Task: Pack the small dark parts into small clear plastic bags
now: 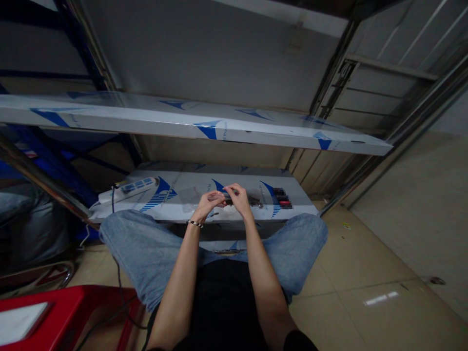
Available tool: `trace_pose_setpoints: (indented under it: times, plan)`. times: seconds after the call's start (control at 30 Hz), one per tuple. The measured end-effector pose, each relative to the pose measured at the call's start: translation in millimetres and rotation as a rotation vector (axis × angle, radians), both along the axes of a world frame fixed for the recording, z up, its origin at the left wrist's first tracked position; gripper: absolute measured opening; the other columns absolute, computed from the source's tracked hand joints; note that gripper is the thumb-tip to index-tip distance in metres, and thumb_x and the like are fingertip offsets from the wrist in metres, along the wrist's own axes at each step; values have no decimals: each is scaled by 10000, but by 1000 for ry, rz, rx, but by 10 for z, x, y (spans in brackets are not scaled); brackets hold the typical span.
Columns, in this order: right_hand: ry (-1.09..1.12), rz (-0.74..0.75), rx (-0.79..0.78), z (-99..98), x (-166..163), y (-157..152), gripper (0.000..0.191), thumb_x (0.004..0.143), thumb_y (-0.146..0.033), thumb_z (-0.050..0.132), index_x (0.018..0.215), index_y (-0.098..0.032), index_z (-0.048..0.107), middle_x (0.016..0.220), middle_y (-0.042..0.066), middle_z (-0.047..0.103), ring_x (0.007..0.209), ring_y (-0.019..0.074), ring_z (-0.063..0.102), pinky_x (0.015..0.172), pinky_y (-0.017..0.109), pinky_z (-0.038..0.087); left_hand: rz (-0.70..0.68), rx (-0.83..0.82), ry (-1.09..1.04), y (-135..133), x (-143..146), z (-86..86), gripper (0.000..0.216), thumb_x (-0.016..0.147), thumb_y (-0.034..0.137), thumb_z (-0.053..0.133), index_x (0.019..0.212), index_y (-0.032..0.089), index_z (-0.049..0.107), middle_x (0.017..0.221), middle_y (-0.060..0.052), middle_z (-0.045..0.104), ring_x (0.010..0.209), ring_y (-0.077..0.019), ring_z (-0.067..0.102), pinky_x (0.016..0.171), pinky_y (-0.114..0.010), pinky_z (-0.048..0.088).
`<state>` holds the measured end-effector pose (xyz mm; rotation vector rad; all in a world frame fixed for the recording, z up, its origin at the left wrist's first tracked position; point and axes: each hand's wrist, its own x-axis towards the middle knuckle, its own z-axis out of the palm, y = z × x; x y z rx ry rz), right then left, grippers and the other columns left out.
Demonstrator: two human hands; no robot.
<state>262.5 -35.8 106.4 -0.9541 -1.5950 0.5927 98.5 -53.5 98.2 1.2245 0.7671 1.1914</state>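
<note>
My left hand [210,202] and my right hand [238,196] meet over the low steel shelf [175,207], fingers curled and pinched together on a small dark object [228,199] held between them. The object is too small to name. A bead bracelet [195,224] circles my left wrist. A clear plastic bag [188,196] lies on the shelf just left of my hands, and dark small parts [256,200] lie just right of them. I sit with my knees in blue jeans on either side of the shelf's front edge.
A white power strip [139,185] lies at the shelf's left end, its cable dropping to the floor. An upper film-covered shelf [204,126] spans above. A red stool [69,312] stands at lower left. Tiled floor [383,273] spreads to the right.
</note>
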Motion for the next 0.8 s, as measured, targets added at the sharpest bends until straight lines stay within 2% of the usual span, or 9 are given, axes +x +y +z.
trace_pose_setpoints:
  times: [0.13, 0.27, 0.37, 0.47, 0.6, 0.8]
  plan:
    - [19, -117, -138, -297, 112, 107, 223, 924, -293, 579, 957, -152, 748, 973, 85, 762, 919, 190, 689, 832, 258, 512, 73, 43, -7, 2, 25, 44, 369, 706, 402, 850, 929, 153, 694, 750, -56, 738, 712, -192, 704, 787, -356, 584]
    - [-131, -384, -414, -725, 188, 206, 184, 871, -161, 596, 953, -141, 759, 949, 93, 774, 866, 179, 704, 804, 238, 514, 107, 42, -14, 9, 25, 51, 380, 671, 394, 871, 910, 153, 699, 785, -52, 735, 738, -190, 705, 795, -346, 577]
    - [-253, -471, -506, -950, 182, 292, 168, 869, -156, 627, 943, -169, 777, 930, 77, 780, 861, 166, 709, 785, 215, 502, 172, 21, -40, 19, 15, 39, 406, 619, 388, 904, 862, 157, 675, 783, -36, 721, 704, -175, 691, 753, -325, 573]
    - [-346, -469, -531, -1061, 154, 389, 124, 856, -176, 681, 926, -183, 784, 920, 76, 779, 853, 160, 707, 772, 204, 489, 199, 3, -54, 27, 19, 29, 439, 610, 415, 908, 864, 159, 658, 770, -31, 714, 680, -172, 681, 723, -323, 569]
    - [-479, -560, -590, -1155, 117, 456, 123, 826, -269, 756, 920, -195, 785, 940, 104, 772, 867, 184, 704, 774, 225, 488, 187, 10, -42, 31, 48, 23, 435, 643, 461, 881, 864, 153, 668, 737, -47, 716, 688, -191, 682, 728, -342, 567]
    - [-528, -598, -616, -1294, 30, 407, 106, 843, -267, 724, 912, -220, 790, 949, 104, 764, 860, 181, 691, 775, 228, 483, 138, 15, -18, 17, 97, 13, 391, 660, 446, 871, 838, 151, 686, 706, -46, 711, 690, -194, 681, 717, -334, 562]
